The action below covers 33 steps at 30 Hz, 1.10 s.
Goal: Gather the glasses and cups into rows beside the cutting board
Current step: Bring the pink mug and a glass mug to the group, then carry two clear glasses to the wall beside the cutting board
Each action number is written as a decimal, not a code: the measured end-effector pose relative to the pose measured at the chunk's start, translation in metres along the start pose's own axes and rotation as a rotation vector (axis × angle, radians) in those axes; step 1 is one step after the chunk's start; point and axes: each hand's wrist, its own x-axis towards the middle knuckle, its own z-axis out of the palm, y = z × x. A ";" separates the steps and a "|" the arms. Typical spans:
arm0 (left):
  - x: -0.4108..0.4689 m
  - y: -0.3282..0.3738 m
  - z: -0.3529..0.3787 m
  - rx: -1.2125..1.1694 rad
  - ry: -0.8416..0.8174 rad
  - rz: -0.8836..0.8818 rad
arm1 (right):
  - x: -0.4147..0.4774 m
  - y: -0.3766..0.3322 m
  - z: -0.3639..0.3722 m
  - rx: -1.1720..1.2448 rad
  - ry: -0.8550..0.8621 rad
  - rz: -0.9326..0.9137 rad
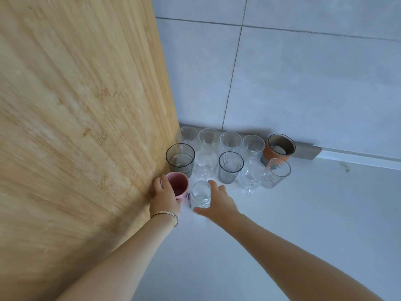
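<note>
A large wooden cutting board [76, 127] stands upright at the left. Beside it on the white counter stand two rows of glasses. The back row, against the wall, holds several clear glasses [230, 141] and an orange-sleeved cup [280, 148]. The second row has a smoky tumbler [180, 159], a ribbed grey glass [230, 167] and clear ones [275, 173]. In front, my left hand [166, 197] grips a pink cup [179, 184] right by the board. My right hand [218, 202] wraps a small clear glass [201, 194] next to the pink cup.
A grey tiled wall [282, 72] rises behind the glasses, with a low ledge [308, 152] at its foot. The white counter [303, 213] stretches to the right and toward me.
</note>
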 end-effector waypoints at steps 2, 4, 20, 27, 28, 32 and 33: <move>0.000 0.001 0.001 -0.015 0.010 -0.001 | 0.003 -0.006 0.003 0.042 0.040 0.051; 0.000 0.001 0.002 -0.014 0.018 0.004 | 0.005 -0.009 0.007 0.077 0.076 0.099; -0.041 0.023 -0.007 0.400 0.086 0.242 | -0.037 0.041 -0.006 0.305 -0.151 0.080; -0.123 0.123 0.053 0.441 -0.541 0.516 | -0.140 0.196 -0.064 0.106 -0.179 0.199; -0.143 0.145 0.071 0.501 -0.646 0.539 | -0.163 0.227 -0.073 0.090 -0.161 0.240; -0.239 0.244 0.148 0.637 -0.771 0.682 | -0.277 0.351 -0.105 0.094 -0.068 0.433; -0.269 0.272 0.167 0.626 -0.770 0.732 | -0.310 0.383 -0.113 0.111 -0.031 0.487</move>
